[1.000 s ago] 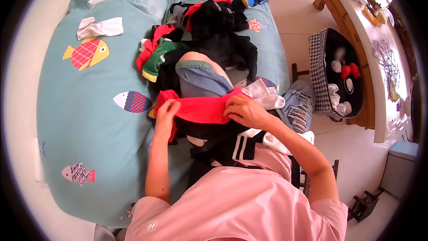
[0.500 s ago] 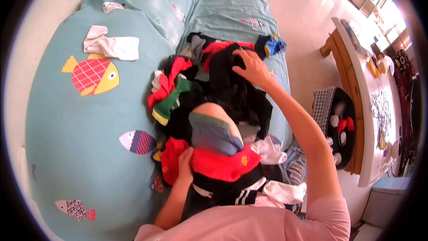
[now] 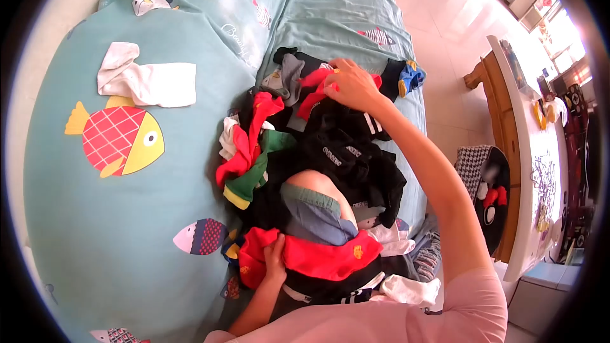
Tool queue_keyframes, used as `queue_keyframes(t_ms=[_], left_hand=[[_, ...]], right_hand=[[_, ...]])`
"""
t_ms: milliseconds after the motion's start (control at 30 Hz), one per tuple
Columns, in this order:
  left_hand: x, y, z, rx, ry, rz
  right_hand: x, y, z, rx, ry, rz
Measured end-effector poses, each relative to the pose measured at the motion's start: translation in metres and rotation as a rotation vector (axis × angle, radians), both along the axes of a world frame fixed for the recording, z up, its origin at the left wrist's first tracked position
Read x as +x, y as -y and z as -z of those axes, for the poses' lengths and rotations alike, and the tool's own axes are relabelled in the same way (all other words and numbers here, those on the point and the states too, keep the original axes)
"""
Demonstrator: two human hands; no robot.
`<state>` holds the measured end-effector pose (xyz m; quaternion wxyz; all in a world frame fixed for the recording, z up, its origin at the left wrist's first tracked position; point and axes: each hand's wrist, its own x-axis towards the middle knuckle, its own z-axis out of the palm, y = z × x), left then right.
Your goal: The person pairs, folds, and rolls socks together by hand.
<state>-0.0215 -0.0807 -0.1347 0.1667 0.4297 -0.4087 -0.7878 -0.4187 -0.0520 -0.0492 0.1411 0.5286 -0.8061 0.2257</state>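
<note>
Across my lap lies a red sock with small yellow marks. My left hand is closed around its left part, thumb on top. My right hand reaches to the far side of the sock pile, its fingers curled on another red sock; the fingertips are partly hidden. Black socks with white lettering lie just below that hand. To the left of them are a red sock, a green sock with a yellow end and a grey sock.
A white sock lies apart on the fish-patterned sofa cover. Blue-and-yellow sock sits at the sofa's right edge. More white socks are by my right side. A wooden table and a dark basket stand to the right.
My right hand has gone from open over the black socks to curled on a red sock farther left. Black socks there have shifted, showing white stripes and lettering. My left hand keeps its hold.
</note>
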Motion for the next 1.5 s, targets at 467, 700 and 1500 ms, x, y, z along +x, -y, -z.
queue_keyframes(t_ms=[467,700,1500], left_hand=[[0.009,0.026,-0.011,-0.578,0.063,0.525],[0.01,-0.01,-0.129,-0.514,-0.329,0.788],[0.059,-0.025,-0.105,-0.915,0.291,1.517]], right_hand=[[0.157,-0.103,-0.114,-0.542,1.466,-0.156],[0.267,-0.144,-0.073,-0.772,2.268,-0.353],[0.356,-0.311,0.011,0.107,1.787,0.006]])
